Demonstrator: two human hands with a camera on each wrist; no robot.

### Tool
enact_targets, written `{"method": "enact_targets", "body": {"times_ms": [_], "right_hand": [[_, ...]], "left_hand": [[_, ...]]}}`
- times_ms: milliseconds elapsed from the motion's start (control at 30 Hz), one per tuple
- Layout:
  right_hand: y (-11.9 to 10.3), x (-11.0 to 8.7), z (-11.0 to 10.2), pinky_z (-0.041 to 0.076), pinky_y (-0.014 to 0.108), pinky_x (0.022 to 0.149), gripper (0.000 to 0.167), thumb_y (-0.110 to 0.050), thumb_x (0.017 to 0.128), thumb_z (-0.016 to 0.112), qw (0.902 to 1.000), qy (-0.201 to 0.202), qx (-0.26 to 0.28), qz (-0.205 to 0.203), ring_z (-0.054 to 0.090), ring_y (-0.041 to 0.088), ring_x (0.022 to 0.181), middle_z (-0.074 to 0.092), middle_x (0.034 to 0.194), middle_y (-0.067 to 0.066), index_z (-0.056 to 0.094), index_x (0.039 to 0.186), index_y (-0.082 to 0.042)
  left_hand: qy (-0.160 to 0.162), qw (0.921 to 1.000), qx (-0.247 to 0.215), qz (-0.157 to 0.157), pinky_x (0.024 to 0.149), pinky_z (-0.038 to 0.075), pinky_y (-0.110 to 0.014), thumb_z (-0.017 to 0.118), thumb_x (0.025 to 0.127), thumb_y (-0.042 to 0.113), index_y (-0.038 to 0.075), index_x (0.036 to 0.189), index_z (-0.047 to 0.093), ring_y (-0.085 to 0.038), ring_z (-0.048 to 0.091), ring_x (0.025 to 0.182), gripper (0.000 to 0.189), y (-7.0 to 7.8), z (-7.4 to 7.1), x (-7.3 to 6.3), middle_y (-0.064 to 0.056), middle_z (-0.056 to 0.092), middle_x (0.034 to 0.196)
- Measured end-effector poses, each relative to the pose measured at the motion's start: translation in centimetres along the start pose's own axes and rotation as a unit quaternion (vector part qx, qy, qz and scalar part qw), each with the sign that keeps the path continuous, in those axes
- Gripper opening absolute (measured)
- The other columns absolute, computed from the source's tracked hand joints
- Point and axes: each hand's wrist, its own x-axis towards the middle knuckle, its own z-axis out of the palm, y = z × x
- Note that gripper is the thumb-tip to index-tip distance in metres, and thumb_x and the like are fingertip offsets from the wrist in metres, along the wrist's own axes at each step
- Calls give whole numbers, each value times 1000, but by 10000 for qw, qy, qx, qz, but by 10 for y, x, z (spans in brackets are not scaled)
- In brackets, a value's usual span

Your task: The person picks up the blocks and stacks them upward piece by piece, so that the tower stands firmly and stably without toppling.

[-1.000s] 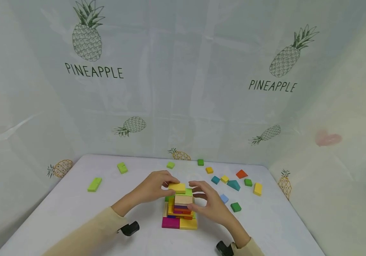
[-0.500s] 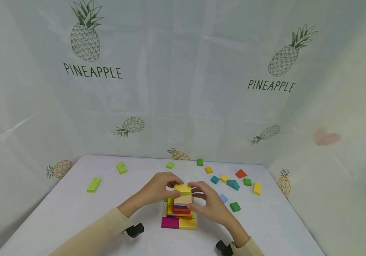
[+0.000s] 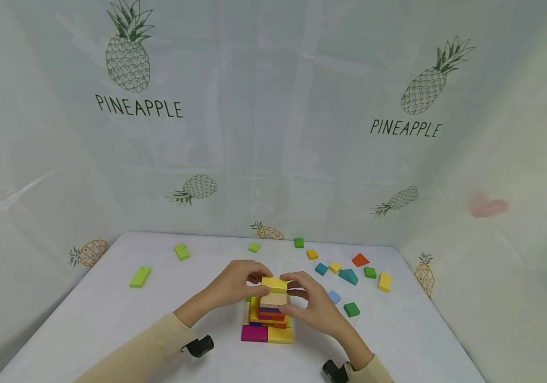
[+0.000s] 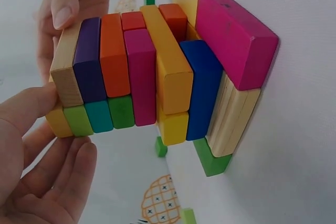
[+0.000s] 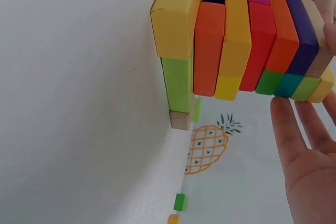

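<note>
A stack of coloured wooden blocks point(image 3: 273, 315) stands on the white table, widest at its base. On its top layer lies a yellow block point(image 3: 274, 285), which my left hand point(image 3: 237, 284) pinches from the left between thumb and fingers. My right hand point(image 3: 313, 303) is at the stack's right side, thumb near the front and fingers around the side. In the right wrist view, its extended fingers point(image 5: 289, 129) touch the upper layers near the teal block point(image 5: 287, 85). A bare wood block point(image 4: 68, 66) sits at the front, beside a purple block point(image 4: 89, 59).
Loose blocks lie behind and to the right, among them a teal triangle point(image 3: 348, 276), an orange-red block point(image 3: 360, 259), a yellow block point(image 3: 385, 282) and a green block point(image 3: 352, 309). Lime blocks point(image 3: 140, 277) lie to the left. A pineapple-print cloth point(image 3: 273, 133) hangs behind the table.
My left hand has moved right, bringing the yellow block from the stack's left rear onto its top middle. In the last half second it barely moved. The right hand stayed at the stack.
</note>
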Motion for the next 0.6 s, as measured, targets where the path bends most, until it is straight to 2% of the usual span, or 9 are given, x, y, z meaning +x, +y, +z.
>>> {"method": "enact_targets", "body": {"times_ms": [100,333,600], "right_hand": [[0,0,0,56,34,106,65,-28,92,86,10000,-4,-17,-9,62,26,127,58,143,-1,56,148,-13],[1,0,1,56,35,106,61,-28,92,86,10000,2,-26,-57,63,23,127,59,141,-2,57,146,-23],[1,-1,1,56,43,106,61,-28,92,86,10000,-19,4,-88,63,24,127,59,141,-3,57,146,-23]], "left_hand": [[-28,10000,-27,-44,91,58,-21,83,95,33,21,120,76,-3,67,98,29,2,0,0,14,72,111],[-54,9999,-87,-69,91,58,-21,82,95,33,20,120,76,-8,70,99,28,2,0,-1,12,73,111],[-28,9998,-197,-27,91,58,-22,82,96,32,20,120,75,-15,72,101,28,1,0,-2,11,73,111]]}}
